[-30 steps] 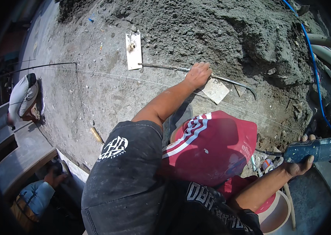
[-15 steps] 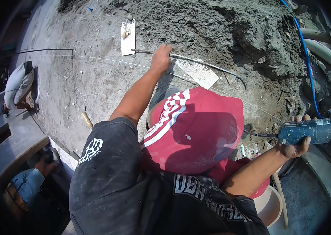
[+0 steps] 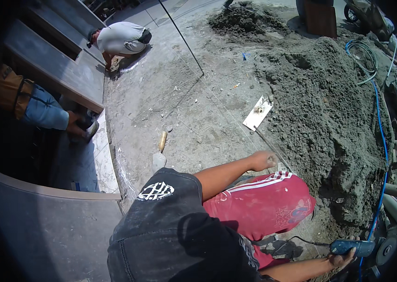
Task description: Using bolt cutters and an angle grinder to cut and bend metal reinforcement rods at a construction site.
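My right hand grips the dark blue body of an angle grinder at the lower right; its grey disc faces away from my hand. A black cord runs from its rear end towards my legs. My left hand is curled closed above my knee, and whatever lies inside its fingers is hidden. Just beside it, a thin metal rod lies slanted on the ground. The rod's far end reaches the corner of a stained white tile piece. A taut string crosses the ground near the rod.
Grey sand is heaped on the right, with a blue hose and pipes beyond it. A crouching person is at the far left; another person's hand rests near a white ledge. A brown cylinder lies on the ground.
My view has swung left and taken in more ground. My left hand has shifted from over the rod to beside it. The grinder stays in my right hand.
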Motion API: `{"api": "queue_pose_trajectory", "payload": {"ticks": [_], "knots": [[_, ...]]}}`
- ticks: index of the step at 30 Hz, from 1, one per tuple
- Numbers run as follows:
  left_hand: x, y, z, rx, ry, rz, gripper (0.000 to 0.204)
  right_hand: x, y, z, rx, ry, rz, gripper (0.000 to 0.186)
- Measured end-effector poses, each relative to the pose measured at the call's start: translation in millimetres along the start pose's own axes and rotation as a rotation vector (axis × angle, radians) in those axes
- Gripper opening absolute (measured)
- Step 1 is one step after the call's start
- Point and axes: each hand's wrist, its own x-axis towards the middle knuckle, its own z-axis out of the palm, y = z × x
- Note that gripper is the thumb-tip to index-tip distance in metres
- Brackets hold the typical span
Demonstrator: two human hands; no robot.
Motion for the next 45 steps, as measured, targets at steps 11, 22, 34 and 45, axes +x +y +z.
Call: {"api": "queue_pose_trajectory", "payload": {"ticks": [11,22,34,45], "knots": [[13.1,16.3,-64.7,-0.017,0.119,-0.046,0.026,75.1,26.5,165.8,-0.058,-0.203,0.081,0.06],[-78.1,165.7,-341.1,-0.82,0.71,-0.153,0.027,60.5,39.1,185.9,-0.458,-0.346,-0.202,0.089],[-386.6,333.0,-343.0,0.099,1.589,1.209,0.023,75.2,41.8,162.3,-0.32,-0.269,-0.105,0.068],[-345.4,342.9,-334.4,0.323,1.786,1.178,0.029,81.0,24.7,136.5,-0.386,-0.324,-0.228,0.073]]}}
